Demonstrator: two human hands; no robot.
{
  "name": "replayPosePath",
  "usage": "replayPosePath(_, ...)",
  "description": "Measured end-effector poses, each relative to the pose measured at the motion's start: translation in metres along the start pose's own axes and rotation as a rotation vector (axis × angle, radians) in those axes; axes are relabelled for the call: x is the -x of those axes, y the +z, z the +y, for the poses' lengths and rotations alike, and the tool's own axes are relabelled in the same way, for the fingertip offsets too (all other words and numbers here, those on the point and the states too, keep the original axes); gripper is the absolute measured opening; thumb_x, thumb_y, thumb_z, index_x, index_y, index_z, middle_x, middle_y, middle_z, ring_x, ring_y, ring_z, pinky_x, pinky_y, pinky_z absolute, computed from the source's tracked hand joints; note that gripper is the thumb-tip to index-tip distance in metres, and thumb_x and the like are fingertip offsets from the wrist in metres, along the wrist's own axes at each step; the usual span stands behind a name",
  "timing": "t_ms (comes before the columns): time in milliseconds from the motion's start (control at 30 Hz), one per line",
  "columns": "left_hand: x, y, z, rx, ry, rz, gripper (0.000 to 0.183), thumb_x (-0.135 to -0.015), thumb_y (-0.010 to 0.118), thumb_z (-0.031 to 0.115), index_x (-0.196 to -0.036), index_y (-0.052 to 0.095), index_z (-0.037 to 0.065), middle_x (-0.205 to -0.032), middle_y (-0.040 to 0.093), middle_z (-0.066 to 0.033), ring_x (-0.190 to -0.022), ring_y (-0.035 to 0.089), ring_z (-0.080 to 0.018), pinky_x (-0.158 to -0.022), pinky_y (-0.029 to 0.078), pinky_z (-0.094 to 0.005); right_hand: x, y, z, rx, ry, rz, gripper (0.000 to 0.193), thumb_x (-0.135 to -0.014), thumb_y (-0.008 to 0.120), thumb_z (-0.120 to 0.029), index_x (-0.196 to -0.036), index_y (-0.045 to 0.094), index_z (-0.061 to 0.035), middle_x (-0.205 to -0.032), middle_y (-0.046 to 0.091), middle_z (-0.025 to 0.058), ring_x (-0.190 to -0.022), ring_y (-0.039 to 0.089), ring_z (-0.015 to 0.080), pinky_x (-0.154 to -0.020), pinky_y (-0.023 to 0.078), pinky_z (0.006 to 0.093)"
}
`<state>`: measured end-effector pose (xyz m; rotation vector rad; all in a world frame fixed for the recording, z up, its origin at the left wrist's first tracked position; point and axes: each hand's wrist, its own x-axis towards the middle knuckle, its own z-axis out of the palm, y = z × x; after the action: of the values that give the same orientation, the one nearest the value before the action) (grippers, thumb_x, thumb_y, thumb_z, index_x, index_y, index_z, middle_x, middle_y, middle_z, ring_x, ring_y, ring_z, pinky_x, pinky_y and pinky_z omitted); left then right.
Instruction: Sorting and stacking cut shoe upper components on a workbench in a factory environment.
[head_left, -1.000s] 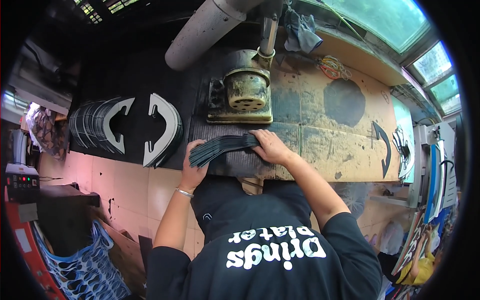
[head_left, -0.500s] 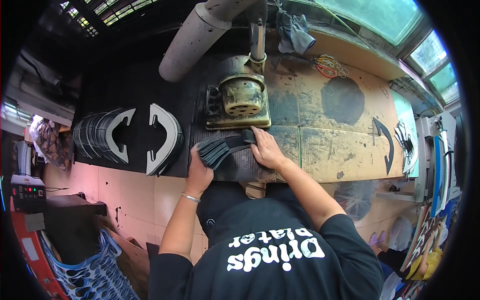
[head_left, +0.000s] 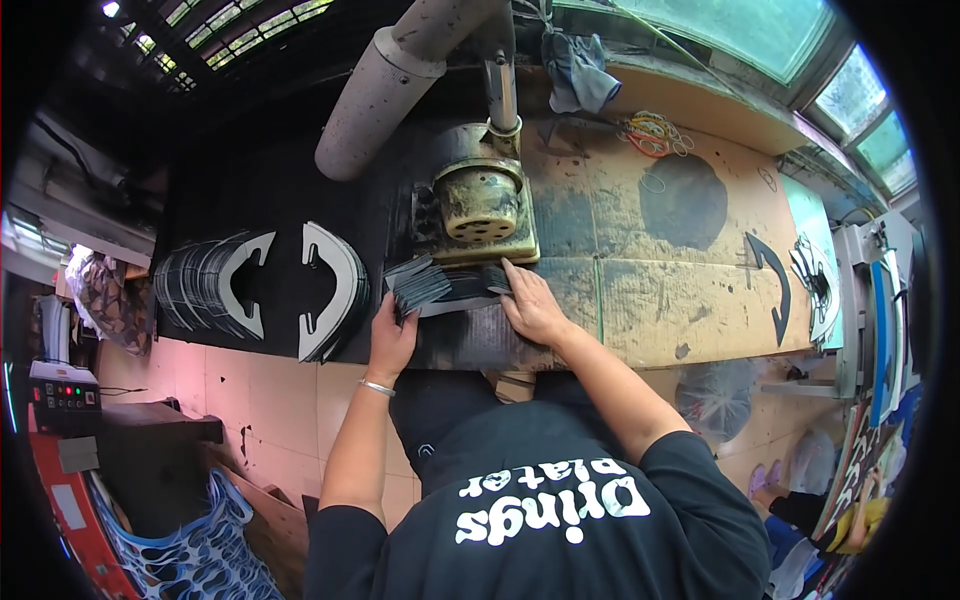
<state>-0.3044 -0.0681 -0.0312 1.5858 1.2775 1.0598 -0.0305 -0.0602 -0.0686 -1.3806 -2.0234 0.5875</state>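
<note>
My left hand (head_left: pixel 393 338) and right hand (head_left: pixel 538 304) are clamping dark strips (head_left: pixel 422 286) at 2 ends, longways along the bench's (head_left: pixel 640 330) front edge.

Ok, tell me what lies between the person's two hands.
In the head view, a fanned stack of thin dark strips spans the stretch from the left hand to the right hand, held by both.
</note>
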Motion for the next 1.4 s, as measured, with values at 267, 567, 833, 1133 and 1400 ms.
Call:
replayPosePath(267,-0.005,0.000,-0.004,-0.208,0.201,-0.024,0.049,-0.081,0.047,-0.003,-0.129,0.043,-0.005,-0.121,0.052,-0.0232,-0.114,0.052,-0.0385,-0.098,0.041,-0.0361,0.006,0.001,0.009,-0.032,-0.024,0.038,0.063,-0.087,0.057,-0.016,-0.141,0.031,0.0032,-0.127,0.049,0.0249,-0.119,0.045,0.0406,-0.103,0.035,0.0451)
replayPosePath(567,-0.017,0.021,-0.003,-0.428,0.232,0.216,0.035,-0.084,0.058,0.003,-0.117,0.050,-0.008,-0.100,0.058,-0.0204,-0.095,0.059,-0.0375,-0.085,0.046,-0.0365,0.021,-0.020,0.007,-0.115,0.080,0.014,0.057,-0.085,0.060,-0.012,-0.137,0.040,0.0019,-0.121,0.054,0.0233,-0.112,0.051,0.0398,-0.096,0.042,0.0425)
replayPosePath(833,0.003,0.026,0.041,-0.526,0.218,0.364,0.039,-0.076,0.060,-0.002,-0.114,0.056,-0.005,-0.098,0.060,-0.0196,-0.090,0.062,-0.0386,-0.079,0.051,-0.0379,0.029,0.001,0.000,-0.478,0.214,0.078,0.041,-0.088,0.060,-0.009,-0.126,0.053,0.0053,-0.109,0.062,0.0203,-0.096,0.063,0.0308,-0.084,0.049,0.0345)
replayPosePath(1133,0.007,-0.052,0.100,-0.690,0.188,0.431,0.036,-0.073,0.062,0.003,-0.108,0.059,-0.006,-0.091,0.061,-0.0186,-0.080,0.063,-0.0371,-0.070,0.051,-0.0393,-0.018,0.038,-0.051,-0.758,0.241,-0.131,0.042,-0.091,0.060,-0.015,-0.127,0.052,0.0063,-0.113,0.062,0.0150,-0.096,0.060,0.0192,-0.083,0.049,0.0301)
replayPosePath(1400,-0.038,-0.097,0.153,-0.918,0.196,0.522,0.037,-0.074,0.060,0.001,-0.110,0.059,-0.006,-0.098,0.061,-0.0210,-0.088,0.061,-0.0409,-0.076,0.051,-0.0439,-0.098,0.076,-0.096,-1.635,0.488,-0.367,0.036,-0.096,0.051,-0.013,-0.126,0.052,0.0065,-0.118,0.061,0.0119,-0.108,0.058,0.0196,-0.095,0.046,0.0348)
